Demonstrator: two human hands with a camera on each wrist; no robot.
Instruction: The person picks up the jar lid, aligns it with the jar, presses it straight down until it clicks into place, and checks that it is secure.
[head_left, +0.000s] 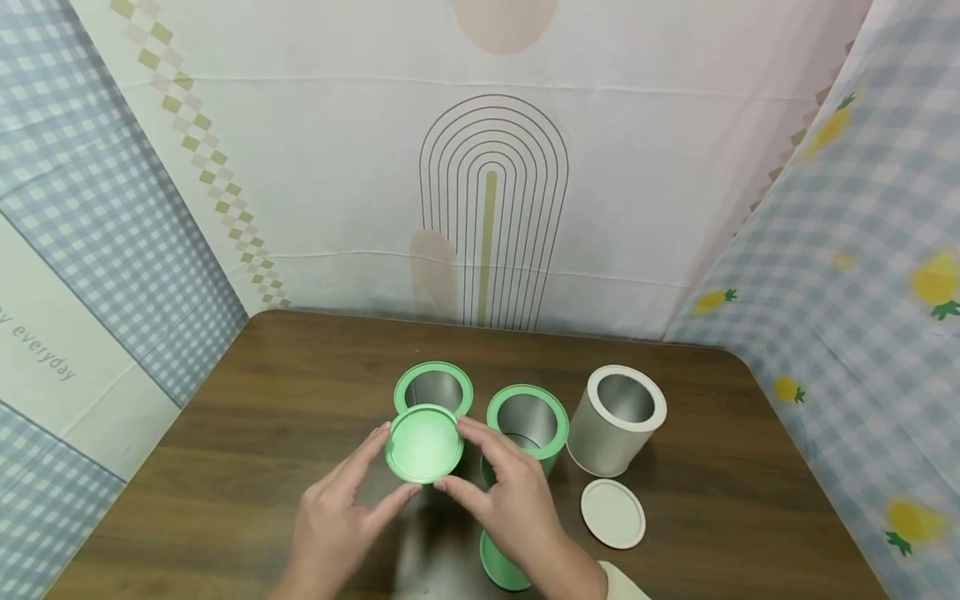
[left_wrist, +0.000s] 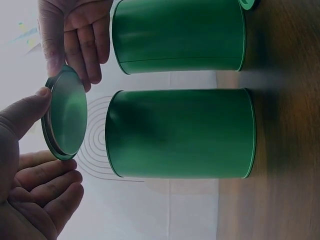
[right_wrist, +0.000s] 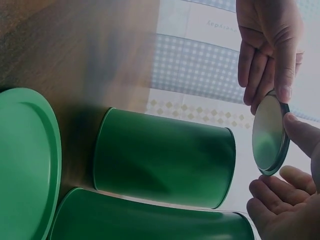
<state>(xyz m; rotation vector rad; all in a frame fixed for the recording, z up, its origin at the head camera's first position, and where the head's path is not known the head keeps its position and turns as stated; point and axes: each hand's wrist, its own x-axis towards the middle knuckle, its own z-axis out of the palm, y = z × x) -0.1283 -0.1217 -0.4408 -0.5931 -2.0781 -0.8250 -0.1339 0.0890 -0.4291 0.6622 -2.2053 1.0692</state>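
Observation:
Both hands hold a round green lid [head_left: 425,444] by its edge. My left hand [head_left: 337,508] grips the left side between thumb and fingertips, and my right hand [head_left: 513,492] does the same on the right. In the wrist views the lid hangs in the air above the cans. Just behind it in the head view stands an uncovered green can [left_wrist: 180,132], its front rim partly hidden by the lid. A second uncovered green can [right_wrist: 155,220] is to its right, its lower part behind my right hand.
A white can [head_left: 607,437], also uncovered, stands right of the green ones. In front of it a white lid [head_left: 612,513] lies flat on the wooden table [head_left: 300,375]. Another green lid [head_left: 501,567] lies nearer, partly under the right hand. A printed cloth [head_left: 337,167] hangs behind the table.

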